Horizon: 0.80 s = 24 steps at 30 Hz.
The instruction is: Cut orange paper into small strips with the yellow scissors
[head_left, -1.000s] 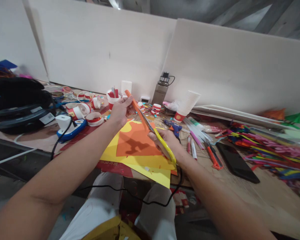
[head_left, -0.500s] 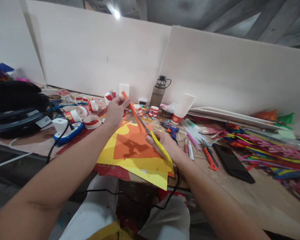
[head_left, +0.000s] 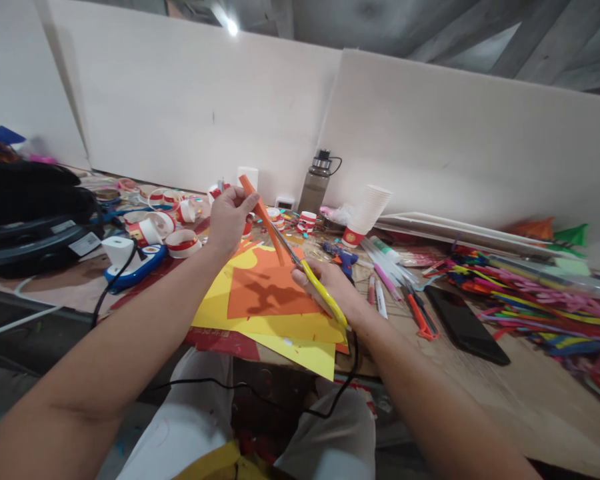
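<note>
Pinched between the thumb and fingers of my left hand [head_left: 231, 217] is a narrow orange paper strip [head_left: 260, 208], its upper end sticking out above the fingers. My right hand [head_left: 325, 283] grips yellow-handled scissors [head_left: 325, 291]. The blades point up and left and lie along the strip, whose lower end hangs beside them. Beneath both hands, an orange sheet [head_left: 265, 297] rests over yellow paper [head_left: 305, 353] near the table's front edge, with shadows of the hands and scissors on it.
Cut cup rings [head_left: 183, 243] and a blue power strip [head_left: 137, 268] lie left. A bottle [head_left: 314, 187] and stacked paper cups [head_left: 367, 215] stand behind. A glue gun [head_left: 344, 259], a red-orange cutter [head_left: 421, 319], a phone [head_left: 465, 325] and colourful craft stems [head_left: 540, 293] are right.
My left hand has shifted slightly left and up with the orange strip. The scissors remain along the strip, and the paper below has hardly moved.
</note>
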{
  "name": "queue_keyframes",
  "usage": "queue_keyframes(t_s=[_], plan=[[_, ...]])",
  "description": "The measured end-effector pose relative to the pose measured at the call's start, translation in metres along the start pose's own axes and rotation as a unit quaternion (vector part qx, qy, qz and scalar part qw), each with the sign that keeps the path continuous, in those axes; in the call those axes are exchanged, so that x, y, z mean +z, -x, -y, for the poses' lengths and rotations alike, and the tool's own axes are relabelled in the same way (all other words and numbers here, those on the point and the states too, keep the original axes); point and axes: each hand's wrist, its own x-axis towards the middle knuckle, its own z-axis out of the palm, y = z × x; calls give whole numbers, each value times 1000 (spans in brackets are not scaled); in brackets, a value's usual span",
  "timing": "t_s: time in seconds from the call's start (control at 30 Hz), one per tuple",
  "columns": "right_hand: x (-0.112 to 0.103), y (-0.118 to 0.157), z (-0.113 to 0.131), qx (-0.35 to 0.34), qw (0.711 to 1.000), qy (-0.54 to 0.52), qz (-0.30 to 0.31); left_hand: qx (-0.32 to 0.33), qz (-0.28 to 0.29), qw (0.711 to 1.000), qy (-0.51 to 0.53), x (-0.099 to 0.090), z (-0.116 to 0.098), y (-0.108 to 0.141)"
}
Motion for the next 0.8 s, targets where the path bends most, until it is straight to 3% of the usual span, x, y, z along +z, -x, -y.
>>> queue_keyframes(t_s=[0.23, 0.5, 0.8], plan=[[1, -2, -2, -13, 1000, 1, -10, -128, 73, 987, 67, 5, 5, 6], [3, 0, -2, 21, 999, -35, -8, -137, 76, 984, 86, 5, 4, 7], [4, 1, -2, 14, 999, -48, -4, -149, 64, 984, 77, 7, 2, 9]])
